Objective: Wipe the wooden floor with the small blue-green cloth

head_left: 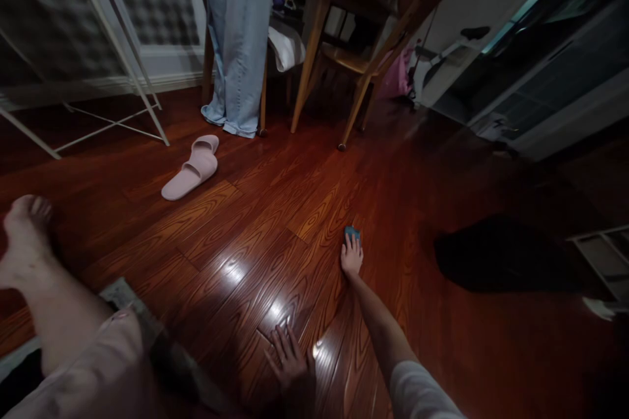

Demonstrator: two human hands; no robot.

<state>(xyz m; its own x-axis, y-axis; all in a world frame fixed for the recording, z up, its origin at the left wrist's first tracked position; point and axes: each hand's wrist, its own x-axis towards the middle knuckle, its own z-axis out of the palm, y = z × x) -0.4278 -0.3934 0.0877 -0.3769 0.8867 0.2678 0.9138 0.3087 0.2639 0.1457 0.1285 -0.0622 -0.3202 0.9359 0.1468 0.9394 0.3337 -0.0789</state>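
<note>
My right hand (352, 255) reaches far forward on an outstretched arm, its fingers laid over a small blue object (352, 231) on the shiny reddish-brown wooden floor (314, 209). Most of that object is under the fingers, so I cannot make out its kind; it could be a cloth or a sponge. Closer to me, my left hand (289, 357) rests on the floor with fingers spread and nothing in them. Its wrist is in shadow.
A pink slipper (190, 168) lies ahead on the left, near a white metal-legged stand (118, 65). Light blue jeans (238, 39) hang beside a wooden table and chair (363, 65). A dark shape (496, 255) is at right. My bare foot (27, 236) extends at left.
</note>
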